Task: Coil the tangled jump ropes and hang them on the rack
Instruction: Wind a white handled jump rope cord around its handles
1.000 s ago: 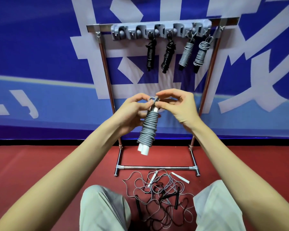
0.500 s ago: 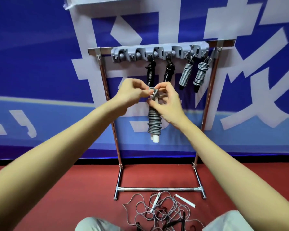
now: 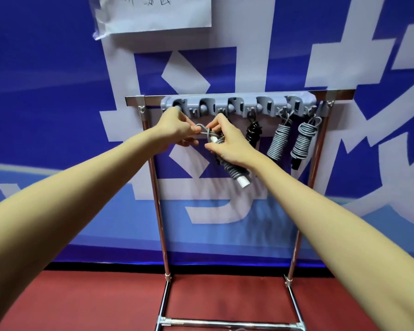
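A coiled grey jump rope [image 3: 234,172] with white handle ends is held up just below the grey hook strip [image 3: 237,106] of the chrome rack [image 3: 158,199]. My left hand [image 3: 177,130] pinches the rope's top loop. My right hand [image 3: 225,143] grips the upper part of the coil, which tilts down to the right. Three coiled ropes show on the hooks to the right: a black one [image 3: 253,133] and two grey ones [image 3: 278,142] [image 3: 302,143]. Another black coil is mostly hidden behind my right hand.
A blue and white banner [image 3: 58,91] covers the wall behind the rack, with a paper sheet [image 3: 153,13] taped above. Red floor [image 3: 93,302] lies below, and the rack's base bar [image 3: 230,322] crosses the bottom edge.
Both hands have lifted the grey coil from chest height up to the hook strip and a little left. The view has tilted up, so the tangled ropes on the floor are out of sight.
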The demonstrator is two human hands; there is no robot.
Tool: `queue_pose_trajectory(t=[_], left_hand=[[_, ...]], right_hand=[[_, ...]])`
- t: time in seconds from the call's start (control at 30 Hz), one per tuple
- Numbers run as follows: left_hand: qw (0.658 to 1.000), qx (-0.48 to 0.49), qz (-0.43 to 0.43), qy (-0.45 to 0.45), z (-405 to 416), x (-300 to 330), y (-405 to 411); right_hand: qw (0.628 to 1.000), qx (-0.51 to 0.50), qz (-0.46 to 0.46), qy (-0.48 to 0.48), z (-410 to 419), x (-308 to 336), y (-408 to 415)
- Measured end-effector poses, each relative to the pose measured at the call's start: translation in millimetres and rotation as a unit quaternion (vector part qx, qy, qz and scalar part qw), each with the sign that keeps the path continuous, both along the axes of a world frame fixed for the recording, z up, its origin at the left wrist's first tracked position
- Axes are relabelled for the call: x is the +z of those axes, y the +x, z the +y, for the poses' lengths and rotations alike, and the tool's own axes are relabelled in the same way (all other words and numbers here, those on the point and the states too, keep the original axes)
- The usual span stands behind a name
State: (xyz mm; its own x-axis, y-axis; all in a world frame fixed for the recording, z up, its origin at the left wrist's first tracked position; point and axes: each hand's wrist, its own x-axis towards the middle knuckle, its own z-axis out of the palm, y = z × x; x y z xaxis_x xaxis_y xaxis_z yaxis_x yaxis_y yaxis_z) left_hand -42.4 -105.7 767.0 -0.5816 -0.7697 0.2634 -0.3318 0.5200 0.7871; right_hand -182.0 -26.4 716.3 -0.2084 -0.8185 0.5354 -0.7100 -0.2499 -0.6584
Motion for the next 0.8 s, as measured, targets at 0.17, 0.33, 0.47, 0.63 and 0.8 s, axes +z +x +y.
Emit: queue_pose_trajectory(t=[0.17,0.33,0.47,0.63,0.8], left_hand=[[0.989,0.01,0.107,0.101,-25.6,4.5,-14.0],[0.978,0.015,0.137,0.159,-46.3,3.9,-25.8],[0.984,0.023,0.114,0.134,-58.0,4.2,-26.9],[0.98,0.049,0.127,0.144,-68.7,5.7,-31.0],[0.977,0.067,0.139,0.148,-73.2,3.2,-35.2]], right_hand=[[0.998,-0.045,0.039,-0.022,-45.4,20.0,-14.1],[0.994,-0.089,0.053,-0.019,-78.4,25.0,-20.0],[0.992,-0.114,0.055,-0.02,-91.5,25.1,-20.3],[0.988,-0.134,0.079,-0.017,-102.1,29.8,-13.5],[0.986,-0.146,0.079,-0.008,-110.0,29.4,-12.8]])
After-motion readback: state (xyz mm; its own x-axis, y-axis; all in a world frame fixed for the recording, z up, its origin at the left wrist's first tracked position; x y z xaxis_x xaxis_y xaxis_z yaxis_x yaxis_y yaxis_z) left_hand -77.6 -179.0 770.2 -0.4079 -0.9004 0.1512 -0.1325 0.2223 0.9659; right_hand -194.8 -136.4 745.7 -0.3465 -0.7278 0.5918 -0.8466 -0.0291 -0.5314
